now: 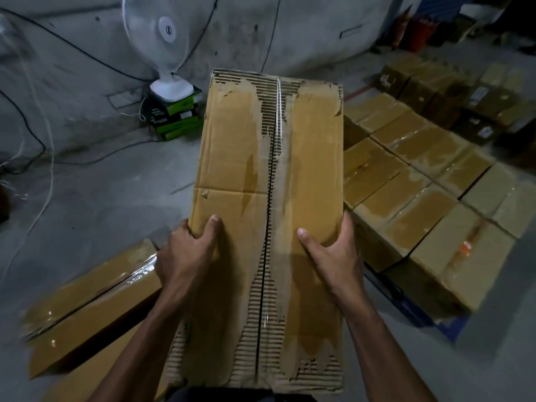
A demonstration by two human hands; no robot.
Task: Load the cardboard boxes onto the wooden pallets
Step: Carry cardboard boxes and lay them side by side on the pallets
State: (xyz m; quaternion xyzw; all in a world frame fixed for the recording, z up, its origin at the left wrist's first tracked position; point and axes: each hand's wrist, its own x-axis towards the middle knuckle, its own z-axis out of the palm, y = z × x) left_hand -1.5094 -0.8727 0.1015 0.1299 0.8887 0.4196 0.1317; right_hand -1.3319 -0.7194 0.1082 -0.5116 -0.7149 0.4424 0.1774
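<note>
Long brown cardboard box with a torn, corrugated top (269, 216) held up in front of the person, above the grey concrete floor (101, 198). Left hand (188, 250) grips its left edge, thumb on top; right hand (333, 253) grips its right edge, thumb on top. Rows of taped brown cartons (420, 181) stacked at right, more taped cartons (87, 303) lower left. White pedestal fan (168, 53) on green boxes (174, 117) behind.

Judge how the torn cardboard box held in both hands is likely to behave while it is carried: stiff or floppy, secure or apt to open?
The cardboard box probably stays fairly stiff: it keeps flat faces while the left hand and right hand grip only its near sides. Its top may open, since the centre seam gapes darkly. The stripped liner likely weakens that face.
</note>
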